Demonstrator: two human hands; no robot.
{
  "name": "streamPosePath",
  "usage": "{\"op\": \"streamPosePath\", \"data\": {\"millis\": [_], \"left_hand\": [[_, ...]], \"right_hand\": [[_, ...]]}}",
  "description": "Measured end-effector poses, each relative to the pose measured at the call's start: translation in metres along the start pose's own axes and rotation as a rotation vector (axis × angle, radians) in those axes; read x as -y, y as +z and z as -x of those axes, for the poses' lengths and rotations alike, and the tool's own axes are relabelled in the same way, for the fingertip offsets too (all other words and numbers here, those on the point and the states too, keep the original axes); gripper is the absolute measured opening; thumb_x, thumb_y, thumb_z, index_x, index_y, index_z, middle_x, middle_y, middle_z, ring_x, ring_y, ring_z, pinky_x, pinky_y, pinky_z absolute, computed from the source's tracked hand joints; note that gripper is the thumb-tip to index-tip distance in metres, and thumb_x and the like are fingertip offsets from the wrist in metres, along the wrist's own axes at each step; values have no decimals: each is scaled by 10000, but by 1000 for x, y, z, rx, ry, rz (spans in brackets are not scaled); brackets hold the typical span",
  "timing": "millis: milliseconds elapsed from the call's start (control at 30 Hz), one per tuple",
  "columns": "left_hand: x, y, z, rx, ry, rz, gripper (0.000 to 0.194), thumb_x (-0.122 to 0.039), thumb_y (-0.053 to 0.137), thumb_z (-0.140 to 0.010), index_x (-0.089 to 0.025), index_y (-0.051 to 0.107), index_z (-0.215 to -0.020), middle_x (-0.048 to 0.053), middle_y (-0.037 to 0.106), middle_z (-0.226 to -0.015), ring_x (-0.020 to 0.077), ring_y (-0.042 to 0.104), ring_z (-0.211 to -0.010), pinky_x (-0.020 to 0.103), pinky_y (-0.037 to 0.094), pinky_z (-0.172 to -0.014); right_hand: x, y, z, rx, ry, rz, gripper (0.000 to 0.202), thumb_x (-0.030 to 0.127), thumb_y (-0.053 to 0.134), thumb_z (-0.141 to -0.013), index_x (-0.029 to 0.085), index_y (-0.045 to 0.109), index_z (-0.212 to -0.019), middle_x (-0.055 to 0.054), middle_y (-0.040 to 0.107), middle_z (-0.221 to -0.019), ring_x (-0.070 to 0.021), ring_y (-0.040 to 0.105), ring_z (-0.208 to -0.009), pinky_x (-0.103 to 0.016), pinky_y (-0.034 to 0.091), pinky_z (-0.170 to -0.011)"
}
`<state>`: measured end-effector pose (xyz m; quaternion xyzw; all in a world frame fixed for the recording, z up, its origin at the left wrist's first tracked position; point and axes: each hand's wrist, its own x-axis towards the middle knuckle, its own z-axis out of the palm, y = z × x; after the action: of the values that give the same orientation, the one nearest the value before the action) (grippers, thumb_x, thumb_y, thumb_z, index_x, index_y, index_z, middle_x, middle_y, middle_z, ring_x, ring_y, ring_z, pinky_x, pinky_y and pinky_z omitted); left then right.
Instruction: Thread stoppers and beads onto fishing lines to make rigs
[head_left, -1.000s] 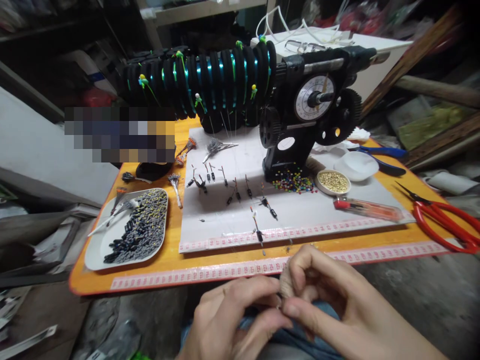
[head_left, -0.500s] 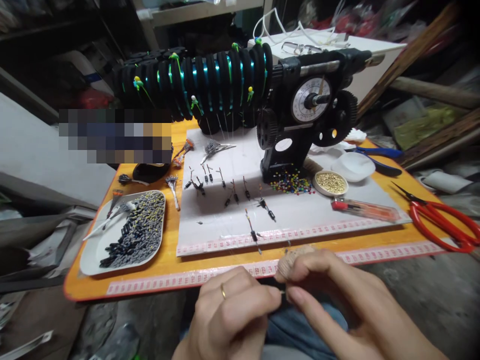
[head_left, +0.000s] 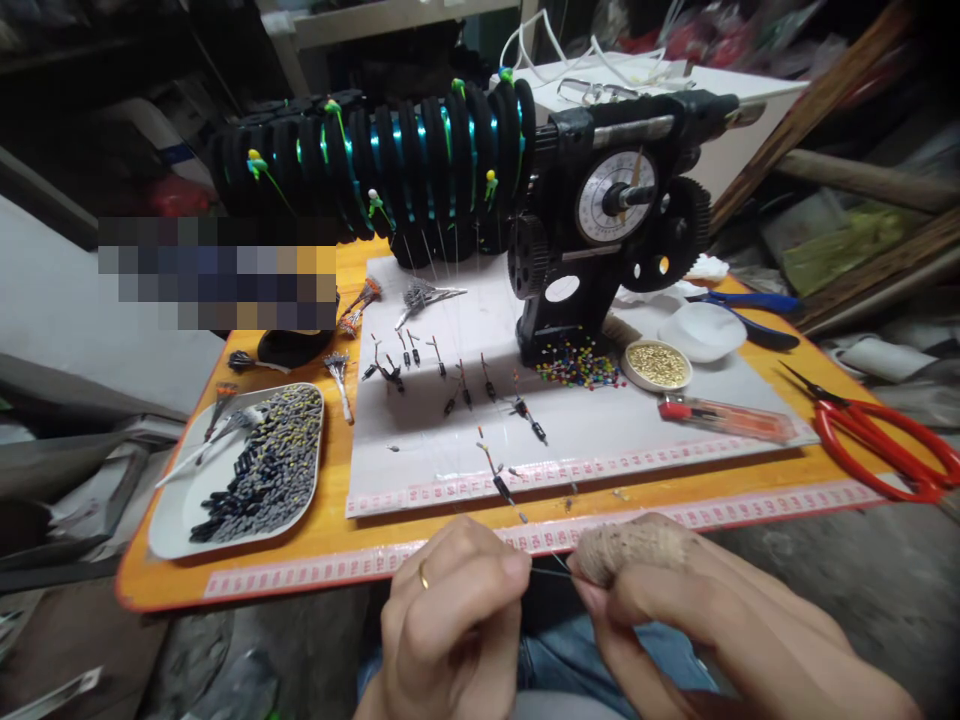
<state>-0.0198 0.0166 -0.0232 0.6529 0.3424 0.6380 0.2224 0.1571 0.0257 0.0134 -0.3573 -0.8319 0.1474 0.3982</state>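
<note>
Near the table's front edge, my left hand (head_left: pixel 454 620), with a gold ring, is closed in a pinch on a thin line (head_left: pixel 550 571). The line spans the small gap to my right hand (head_left: pixel 675 600), whose thumb and finger pinch its other side. A wrapped, tan-covered finger shows on my right hand. Just beyond lies a small black piece with a thin stem (head_left: pixel 501 484), close to the measuring tape on the white board (head_left: pixel 420 430). Several similar black pieces rest farther back on the board.
A white tray (head_left: pixel 161 535) of dark and grey pieces stands left. Behind the board is a black geared machine with a dial (head_left: pixel 616 195) and black spools (head_left: pixel 420 170). Colored pins (head_left: pixel 577 365), a dish of gold beads (head_left: pixel 658 366), a cutter (head_left: pixel 727 418) and red-handled scissors (head_left: pixel 885 450) lie right.
My hands have moved apart, and the thin line now shows between them. My right hand has turned, showing more of the wrapped finger. The view has shifted slightly.
</note>
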Motion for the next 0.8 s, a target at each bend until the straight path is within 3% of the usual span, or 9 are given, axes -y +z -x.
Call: {"op": "streamPosePath", "data": {"millis": [67,133,233,300,400,500,600,700,800], "left_hand": [[0,3,-2,-12,-46,5,488,10,544,-929,-252,529,-1340,11,626,-820,133,613,-672,281,572,-634],[0,8,-5,-18,-90,13,510,9,479,-949,-261,468,-1382,72,638,-1040,131,629,-742,284,576,-662],[-1,13,-12,151,-20,-26,628,61,484,-903,-230,384,-1451,168,609,-1300,134,648,-785,254,561,-612],[-1,14,-19,266,46,-89,651,57,559,-879,-162,375,-1465,185,687,-1229,151,672,-788,230,548,-572],[-2,9,-29,295,97,-187,473,-31,633,-914,-115,495,-1358,127,782,-994,159,703,-751,230,564,-599],[-3,-2,-39,364,152,-224,263,-66,615,-951,-111,624,-1210,85,799,-895,155,726,-740,246,584,-666],[-7,-10,-42,418,180,-233,158,-63,598,-956,-100,694,-1076,98,798,-874,165,733,-728,254,591,-655],[-11,-11,-39,360,111,-196,109,-68,624,-942,-112,709,-994,90,787,-824,154,735,-709,226,599,-642],[-17,-11,-31,218,-67,-77,94,-59,685,-893,-149,704,-913,40,757,-749,128,713,-665,189,584,-612]], "right_hand": [[0,-6,-1,-14,32,-1,256,-17,562,-838,223,522,-918,-1,708,-776,-142,694,-665,-258,528,-595],[0,-13,-3,-18,77,-30,283,-19,594,-808,238,520,-902,35,687,-743,-117,674,-608,-222,524,-567],[-2,-22,-7,-18,124,-127,288,11,638,-772,251,538,-897,56,650,-706,-120,659,-573,-215,540,-568],[-5,-26,-10,-20,165,-179,259,41,638,-791,253,533,-894,49,638,-716,-134,663,-607,-229,548,-592],[-8,-31,-16,58,189,-168,271,36,628,-807,255,515,-920,37,629,-771,-134,655,-668,-226,547,-626],[-10,-37,-20,195,179,-119,307,3,594,-828,260,502,-968,36,623,-831,-118,641,-721,-209,540,-667],[-8,-37,-22,246,189,-163,289,9,558,-874,265,503,-996,37,622,-857,-112,642,-754,-204,541,-681],[-6,-28,-24,168,282,-307,256,54,615,-890,274,535,-992,36,635,-880,-120,664,-809,-211,573,-728],[-3,-14,-25,-64,347,-563,254,57,675,-858,267,540,-907,45,642,-853,-110,683,-803,-181,605,-717]]}}
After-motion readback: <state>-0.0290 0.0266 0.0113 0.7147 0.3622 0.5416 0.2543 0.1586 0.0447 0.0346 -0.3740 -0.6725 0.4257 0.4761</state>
